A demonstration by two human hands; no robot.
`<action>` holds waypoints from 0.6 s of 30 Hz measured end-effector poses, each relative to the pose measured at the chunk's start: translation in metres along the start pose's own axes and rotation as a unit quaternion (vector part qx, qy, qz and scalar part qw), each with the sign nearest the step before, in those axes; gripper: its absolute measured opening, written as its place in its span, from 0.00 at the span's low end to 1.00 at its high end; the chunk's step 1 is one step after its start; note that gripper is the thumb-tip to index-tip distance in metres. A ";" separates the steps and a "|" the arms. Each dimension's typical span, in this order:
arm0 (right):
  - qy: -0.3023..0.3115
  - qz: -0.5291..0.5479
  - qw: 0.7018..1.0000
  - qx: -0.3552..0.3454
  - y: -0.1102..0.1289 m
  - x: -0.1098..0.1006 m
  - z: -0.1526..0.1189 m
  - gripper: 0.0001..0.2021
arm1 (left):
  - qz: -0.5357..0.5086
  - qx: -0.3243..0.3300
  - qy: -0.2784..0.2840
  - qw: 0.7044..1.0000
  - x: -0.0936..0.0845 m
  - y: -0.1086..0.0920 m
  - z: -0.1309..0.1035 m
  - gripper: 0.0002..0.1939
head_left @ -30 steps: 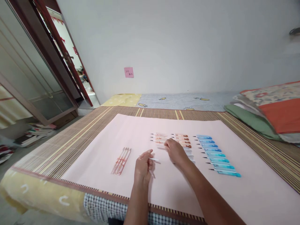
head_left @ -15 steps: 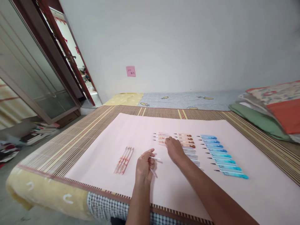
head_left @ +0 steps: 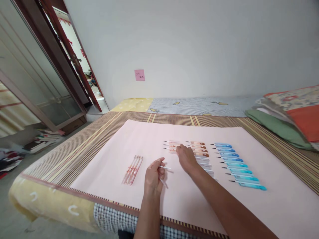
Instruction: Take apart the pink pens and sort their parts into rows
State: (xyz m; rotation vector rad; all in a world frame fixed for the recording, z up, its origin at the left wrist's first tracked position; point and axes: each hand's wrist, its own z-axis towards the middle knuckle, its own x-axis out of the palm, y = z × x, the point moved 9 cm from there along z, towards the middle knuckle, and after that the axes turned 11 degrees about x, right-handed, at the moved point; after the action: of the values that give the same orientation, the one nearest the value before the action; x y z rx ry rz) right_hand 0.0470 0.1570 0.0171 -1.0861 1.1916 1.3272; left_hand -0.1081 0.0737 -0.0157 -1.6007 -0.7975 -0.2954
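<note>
My left hand (head_left: 154,176) is closed around thin white pen refills (head_left: 164,167), above a pale pink sheet (head_left: 104,159). My right hand (head_left: 185,156) reaches down with its fingers pinched at the lower end of the peach pens' left column; what they hold is hidden. Brown-ended peach pens (head_left: 199,147) lie just beyond it, with clear grey pieces (head_left: 205,160) below, partly covered by my right arm. On the right, a column of blue and turquoise pens (head_left: 230,155) lies with thin dark-tipped refills between them. Several pink-patterned pens (head_left: 133,170) lie side by side at the left.
The sheet rests on a striped mat (head_left: 84,146) over a bed. Folded green cloth (head_left: 274,129) and an orange patterned cloth (head_left: 305,116) are piled at the right. A pink note (head_left: 139,75) is on the wall behind. Books (head_left: 46,141) lie on the floor at left.
The view has shifted very slightly. Both hands keep nearly the same place and grip.
</note>
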 end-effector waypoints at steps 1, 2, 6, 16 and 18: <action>-0.004 0.000 1.000 -0.002 0.000 0.001 0.000 0.14 | -0.002 -0.001 -0.001 1.000 0.000 0.000 0.000 0.16; -0.009 0.001 1.000 -0.005 0.000 0.001 0.001 0.15 | -0.005 -0.002 -0.002 1.000 0.000 0.000 0.000 0.16; -0.018 0.002 1.000 -0.010 0.001 0.001 0.000 0.15 | -0.006 0.002 0.000 1.000 -0.001 -0.001 -0.001 0.16; -0.006 0.006 1.000 -0.015 0.000 -0.010 -0.008 0.10 | -0.007 0.000 0.001 1.000 -0.001 -0.001 0.000 0.15; 0.003 0.000 1.000 -0.017 -0.001 -0.007 -0.007 0.10 | -0.011 -0.002 -0.004 1.000 -0.002 -0.001 -0.001 0.14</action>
State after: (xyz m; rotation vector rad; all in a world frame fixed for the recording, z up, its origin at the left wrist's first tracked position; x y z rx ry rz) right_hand 0.0482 0.1491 0.0232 -1.1148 1.1775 1.3482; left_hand -0.1096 0.0725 -0.0161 -1.5986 -0.8227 -0.3069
